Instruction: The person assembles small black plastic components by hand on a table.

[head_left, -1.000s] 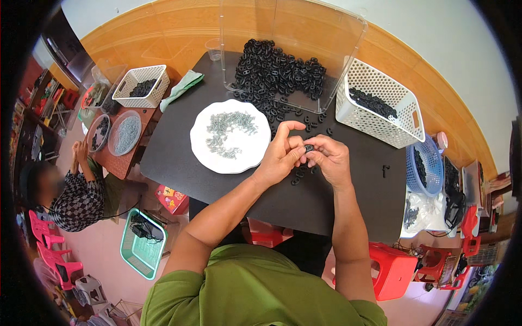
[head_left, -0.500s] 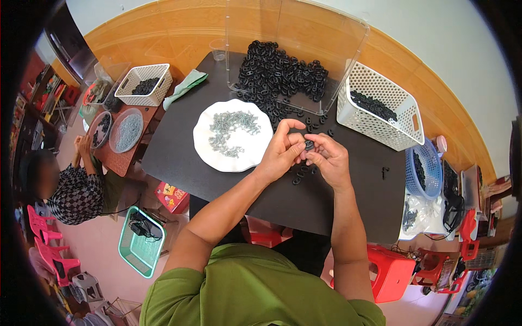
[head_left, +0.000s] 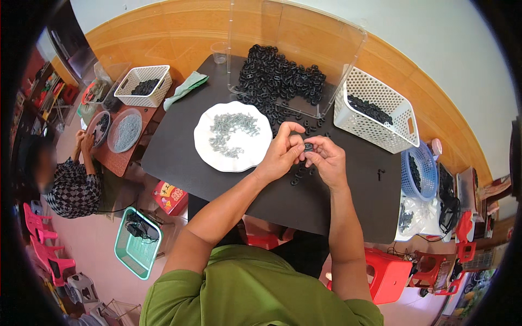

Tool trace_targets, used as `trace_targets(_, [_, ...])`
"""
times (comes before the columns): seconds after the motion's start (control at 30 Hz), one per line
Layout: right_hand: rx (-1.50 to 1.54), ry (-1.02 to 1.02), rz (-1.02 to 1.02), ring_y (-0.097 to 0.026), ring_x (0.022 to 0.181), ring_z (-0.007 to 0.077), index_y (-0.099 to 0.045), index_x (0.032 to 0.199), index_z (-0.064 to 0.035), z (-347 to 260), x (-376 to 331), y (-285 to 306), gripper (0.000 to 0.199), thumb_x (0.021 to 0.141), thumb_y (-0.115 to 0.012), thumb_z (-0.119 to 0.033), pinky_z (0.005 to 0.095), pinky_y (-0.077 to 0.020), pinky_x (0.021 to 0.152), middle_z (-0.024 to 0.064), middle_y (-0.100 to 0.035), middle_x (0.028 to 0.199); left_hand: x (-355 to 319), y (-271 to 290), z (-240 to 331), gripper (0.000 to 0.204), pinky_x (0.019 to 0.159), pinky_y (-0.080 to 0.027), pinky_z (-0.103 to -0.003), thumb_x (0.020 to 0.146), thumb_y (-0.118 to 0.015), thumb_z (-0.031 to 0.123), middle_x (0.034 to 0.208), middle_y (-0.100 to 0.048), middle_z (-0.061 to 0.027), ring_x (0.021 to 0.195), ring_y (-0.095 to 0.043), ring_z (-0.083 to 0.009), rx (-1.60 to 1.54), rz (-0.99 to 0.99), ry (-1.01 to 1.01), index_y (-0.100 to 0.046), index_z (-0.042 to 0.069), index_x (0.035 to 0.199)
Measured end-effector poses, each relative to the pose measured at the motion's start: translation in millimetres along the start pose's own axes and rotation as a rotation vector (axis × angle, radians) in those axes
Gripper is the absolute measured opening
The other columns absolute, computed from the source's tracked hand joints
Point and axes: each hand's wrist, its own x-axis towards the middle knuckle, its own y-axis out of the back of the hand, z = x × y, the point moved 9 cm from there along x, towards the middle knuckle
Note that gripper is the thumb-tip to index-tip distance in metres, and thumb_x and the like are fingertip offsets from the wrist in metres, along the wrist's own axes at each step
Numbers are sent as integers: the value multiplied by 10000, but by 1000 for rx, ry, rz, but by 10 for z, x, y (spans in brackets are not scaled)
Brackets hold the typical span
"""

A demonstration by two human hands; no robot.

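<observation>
While both hands pinch one small black part (head_left: 308, 146) just right of the white plate (head_left: 255, 157), left hand (head_left: 283, 155) and right hand (head_left: 325, 158) fingers closed on it, assembly seems underway; seating it next needs steady alignment.

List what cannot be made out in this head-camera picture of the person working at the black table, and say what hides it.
- Small black plastic part: head view, shape hidden by the fingers of left hand and right hand.
- Grey metal pieces on round white plate: too small.
- White slatted plastic basket: contents partly hidden by its wall.
</observation>
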Motion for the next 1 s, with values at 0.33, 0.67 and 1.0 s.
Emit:
trace_targets(0.33, [-283, 138, 517, -534, 567, 89, -567, 988, 48, -603, 58, 768, 230, 762, -563, 92, 212, -453, 493, 35, -525, 737, -62, 235, 98, 129, 499, -359, -196, 887, -438, 32, 612, -434, 2, 547, -433, -67, 119, 293, -184, -430, 8, 1013])
trace_targets(0.67, [-597, 200, 670, -526, 592, 70, -557, 1040, 71, -1039, 439, 1720, 227, 822, -543, 12, 195, -433, 490, 41, -555, 731, -132, 274, 181, 76, 501, -371, -207, 893, -460, 60, 621, -510, -14, 551, -454, -52, 239, 408, -205, -479, 9, 946])
trace_targets(1.0, [-693, 124, 470, -486, 514, 40, -603, 917, 17, -24, -176, 761, 99, 830, -564, -12, 165, -379, 455, 28, -568, 669, -677, -948, 353, 161, 432, -399, -269, 675, -654, 157, 582, -415, -8, 535, -477, -159, 953, -287, -972, -508, 90, 659])
